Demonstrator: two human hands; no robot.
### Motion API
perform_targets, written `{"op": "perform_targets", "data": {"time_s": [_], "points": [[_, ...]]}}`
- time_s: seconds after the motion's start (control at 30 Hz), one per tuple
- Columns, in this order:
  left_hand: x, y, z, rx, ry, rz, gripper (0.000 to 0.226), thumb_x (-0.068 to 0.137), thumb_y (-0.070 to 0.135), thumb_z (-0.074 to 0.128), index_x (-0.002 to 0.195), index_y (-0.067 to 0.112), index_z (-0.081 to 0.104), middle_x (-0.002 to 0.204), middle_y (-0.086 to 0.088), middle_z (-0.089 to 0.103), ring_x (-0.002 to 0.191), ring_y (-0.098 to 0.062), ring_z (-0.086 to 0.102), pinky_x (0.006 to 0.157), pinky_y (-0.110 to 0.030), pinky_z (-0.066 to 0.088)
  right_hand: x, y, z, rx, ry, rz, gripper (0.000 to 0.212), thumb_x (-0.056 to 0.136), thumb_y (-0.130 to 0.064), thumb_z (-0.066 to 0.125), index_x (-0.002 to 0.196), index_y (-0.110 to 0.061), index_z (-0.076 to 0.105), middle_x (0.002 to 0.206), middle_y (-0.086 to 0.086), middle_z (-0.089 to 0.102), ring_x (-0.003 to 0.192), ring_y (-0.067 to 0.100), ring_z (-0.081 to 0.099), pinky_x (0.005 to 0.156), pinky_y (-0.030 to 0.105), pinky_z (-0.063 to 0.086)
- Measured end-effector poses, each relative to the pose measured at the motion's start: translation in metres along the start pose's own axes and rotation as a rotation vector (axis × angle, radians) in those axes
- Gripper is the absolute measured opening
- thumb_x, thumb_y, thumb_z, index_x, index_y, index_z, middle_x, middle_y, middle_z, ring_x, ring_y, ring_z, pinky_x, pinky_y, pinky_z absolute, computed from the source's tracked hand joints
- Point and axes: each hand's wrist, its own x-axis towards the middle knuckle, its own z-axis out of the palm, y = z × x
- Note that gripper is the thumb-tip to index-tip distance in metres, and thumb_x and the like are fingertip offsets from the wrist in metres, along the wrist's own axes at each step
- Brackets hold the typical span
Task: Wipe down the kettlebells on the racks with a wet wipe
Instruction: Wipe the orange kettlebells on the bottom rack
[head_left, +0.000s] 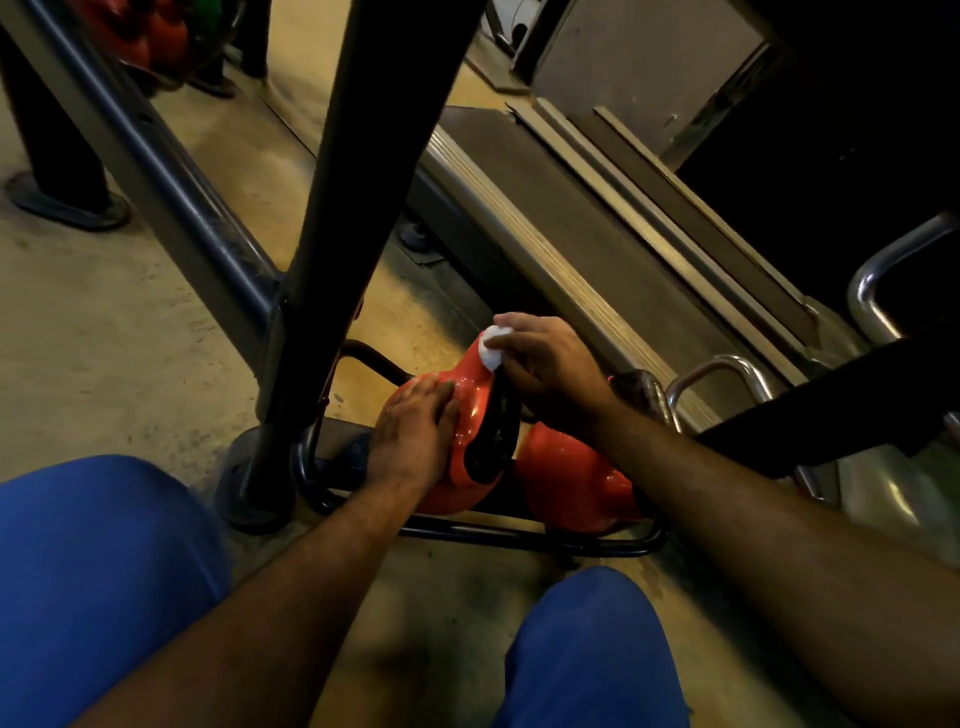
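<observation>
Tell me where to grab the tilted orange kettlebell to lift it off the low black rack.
Grip the orange kettlebell by its loop handle, at the top, where the right hand now presses the white wipe. Come from above: the handle points up and away, and a second orange kettlebell crowds its right side. The left hand lies flat on the round body, probably too smooth and wide to grip.
</observation>
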Motion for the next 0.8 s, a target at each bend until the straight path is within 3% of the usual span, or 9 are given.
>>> {"op": "perform_targets", "data": {"time_s": [0.07, 0.23, 0.37, 0.4, 0.5, 0.57, 0.67, 0.73, 0.8], "points": [[0.002, -0.003, 0.004, 0.011, -0.016, -0.004, 0.048, 0.105, 0.047, 0.036, 0.146, 0.026, 0.048, 0.152, 0.002, 0.045, 0.143, -0.018, 0.035, 0.117, -0.039, 0.033, -0.003, -0.003, 0.007, -0.016, -0.006, 0.024, 0.039, 0.092, -0.029, 0.046, 0.104, -0.008, 0.077, 0.127, 0.017, 0.067, 0.111, 0.033, 0.065, 0.094, 0.052, 0.051], [0.004, -0.004, 0.006, 0.018, -0.013, -0.003, 0.047, 0.104, 0.05, 0.035, 0.144, 0.028, 0.049, 0.146, 0.003, 0.049, 0.135, -0.018, 0.043, 0.11, -0.041, 0.04, -0.021, -0.019, 0.005, -0.03, -0.016, 0.088, 0.042, 0.099, -0.036, 0.045, 0.118, -0.01, 0.072, 0.135, 0.011, 0.063, 0.128, 0.028, 0.054, 0.11, 0.043, 0.039], [0.004, -0.008, 0.006, 0.01, -0.023, 0.02, 0.049, 0.104, 0.053, 0.032, 0.142, 0.029, 0.049, 0.144, 0.002, 0.051, 0.133, -0.02, 0.046, 0.108, -0.042, 0.042, -0.035, -0.04, 0.001, -0.056, 0.012, 0.022, 0.032, 0.096, -0.024, 0.056, 0.112, -0.004, 0.075, 0.124, 0.014, 0.07, 0.124, 0.025, 0.056, 0.112, 0.015, 0.023], [0.004, -0.007, 0.006, 0.009, -0.027, 0.024, 0.049, 0.104, 0.052, 0.032, 0.144, 0.029, 0.048, 0.147, 0.002, 0.049, 0.137, -0.021, 0.042, 0.11, -0.04, 0.039, -0.044, -0.047, 0.001, -0.079, -0.035, -0.003, 0.034, 0.097, -0.026, 0.054, 0.117, -0.005, 0.073, 0.127, 0.014, 0.069, 0.128, 0.024, 0.054, 0.113, 0.013, 0.019], [0.003, -0.007, 0.005, 0.019, -0.03, 0.036, 0.049, 0.104, 0.049, 0.032, 0.145, 0.028, 0.047, 0.15, 0.002, 0.047, 0.141, -0.021, 0.038, 0.113, -0.04, 0.036, -0.058, -0.05, -0.007, -0.133, -0.199, -0.071, 0.049, 0.098, -0.035, 0.043, 0.131, -0.007, 0.065, 0.136, 0.013, 0.063, 0.137, 0.026, 0.048, 0.118, 0.017, 0.012], [0.004, -0.007, 0.005, 0.015, -0.026, 0.036, 0.048, 0.103, 0.051, 0.033, 0.143, 0.029, 0.049, 0.146, 0.003, 0.05, 0.136, -0.02, 0.043, 0.109, -0.042, 0.04, -0.048, -0.038, -0.013, -0.081, -0.178, -0.033, 0.053, 0.096, -0.039, 0.04, 0.13, -0.008, 0.067, 0.137, 0.012, 0.063, 0.135, 0.024, 0.051, 0.118, 0.015, 0.015], [0.004, -0.006, 0.004, -0.005, -0.019, 0.037, 0.046, 0.103, 0.05, 0.035, 0.141, 0.029, 0.051, 0.141, 0.002, 0.053, 0.129, -0.019, 0.049, 0.104, -0.041, 0.044, -0.037, -0.037, -0.018, -0.028, -0.122, 0.064, 0.055, 0.096, -0.041, 0.04, 0.129, -0.007, 0.068, 0.137, 0.01, 0.063, 0.135, 0.02, 0.05, 0.118, 0.026, 0.029], [0.003, -0.005, 0.003, -0.007, -0.019, 0.042, 0.045, 0.104, 0.047, 0.037, 0.143, 0.028, 0.05, 0.142, 0.0, 0.052, 0.129, -0.02, 0.049, 0.104, -0.041, 0.044, -0.049, -0.054, -0.011, -0.053, -0.141, -0.031, 0.047, 0.094, -0.032, 0.044, 0.12, -0.005, 0.072, 0.129, 0.013, 0.068, 0.132, 0.022, 0.05, 0.116, 0.018, 0.018], [0.003, -0.006, 0.003, -0.008, -0.028, 0.044, 0.046, 0.104, 0.046, 0.036, 0.145, 0.027, 0.047, 0.142, -0.001, 0.051, 0.128, -0.02, 0.049, 0.103, -0.041, 0.045, -0.064, -0.063, -0.012, -0.078, -0.219, -0.176, 0.041, 0.091, -0.026, 0.046, 0.113, -0.005, 0.074, 0.121, 0.014, 0.071, 0.127, 0.024, 0.053, 0.116, 0.017, 0.017]]}}
